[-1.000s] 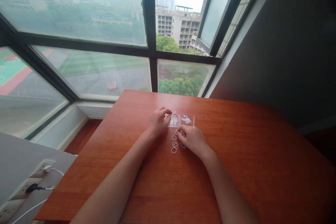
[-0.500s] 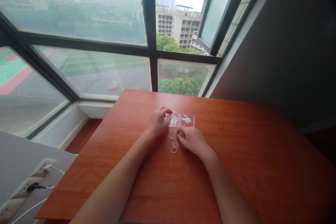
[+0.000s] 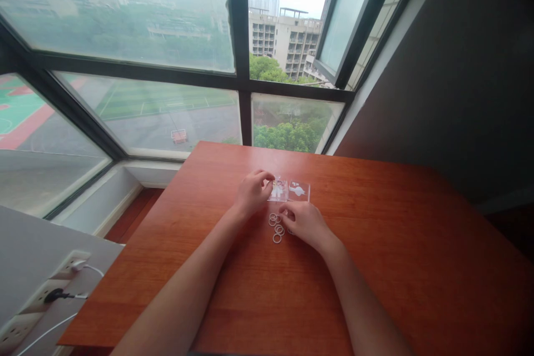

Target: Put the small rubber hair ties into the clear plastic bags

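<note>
1. Our left hand (image 3: 255,192) was at the open clear plastic box (image 3: 279,192) just right of it; we couldn't tell whether it gripped. Uneven pressure might have tipped the box.
2. Pale rings (image 3: 279,230) lay just left of our right hand (image 3: 306,218); a sideways brush could have scattered them.
3. Its fingertips curled close; we couldn't tell whether they pinched one.
</note>
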Motion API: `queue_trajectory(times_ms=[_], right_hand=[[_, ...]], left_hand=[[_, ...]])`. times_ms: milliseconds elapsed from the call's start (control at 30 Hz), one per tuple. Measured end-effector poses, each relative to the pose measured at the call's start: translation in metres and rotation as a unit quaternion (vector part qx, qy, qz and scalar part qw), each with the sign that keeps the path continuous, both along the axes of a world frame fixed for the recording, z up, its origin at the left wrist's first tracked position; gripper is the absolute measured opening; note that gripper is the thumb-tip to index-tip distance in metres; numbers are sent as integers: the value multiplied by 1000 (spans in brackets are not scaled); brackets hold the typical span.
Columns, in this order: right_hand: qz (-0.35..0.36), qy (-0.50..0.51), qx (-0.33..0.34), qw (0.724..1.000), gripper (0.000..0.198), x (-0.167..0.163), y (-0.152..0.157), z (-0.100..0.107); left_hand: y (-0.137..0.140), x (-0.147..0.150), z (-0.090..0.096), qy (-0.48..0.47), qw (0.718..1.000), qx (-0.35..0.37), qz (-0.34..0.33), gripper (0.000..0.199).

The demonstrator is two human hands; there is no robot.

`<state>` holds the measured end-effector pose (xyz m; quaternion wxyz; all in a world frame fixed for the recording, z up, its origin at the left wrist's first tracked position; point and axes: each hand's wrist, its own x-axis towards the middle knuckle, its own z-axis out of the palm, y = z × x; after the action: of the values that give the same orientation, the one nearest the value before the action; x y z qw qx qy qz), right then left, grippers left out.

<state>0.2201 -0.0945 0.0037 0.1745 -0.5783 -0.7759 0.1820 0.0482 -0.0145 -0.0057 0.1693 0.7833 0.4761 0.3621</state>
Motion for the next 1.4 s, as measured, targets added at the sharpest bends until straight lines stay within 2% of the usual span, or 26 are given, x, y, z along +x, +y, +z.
queue_trajectory(times_ms=[233,467,533,733,867,1400], right_hand=[[-44,-112,-16,993,16,-6,2,-1],[-77,-59,12,995,12,-5,3,-2],[-98,-20,40,994,11,-1,4,-2],[-143,57,91,984,12,9,9,-4],[-145,66,105,982,12,10,9,-6],[-131,57,115,983,10,10,9,-8]], left_hand=[[0,1,-1,2,1000,-6,-6,15],[1,1,-2,-10,1000,7,-22,15],[1,1,-2,-24,998,6,-50,16],[-8,9,6,-71,978,-42,-190,21],[-11,12,10,-72,969,-55,-230,21],[-10,13,4,-26,975,-39,-217,12]])
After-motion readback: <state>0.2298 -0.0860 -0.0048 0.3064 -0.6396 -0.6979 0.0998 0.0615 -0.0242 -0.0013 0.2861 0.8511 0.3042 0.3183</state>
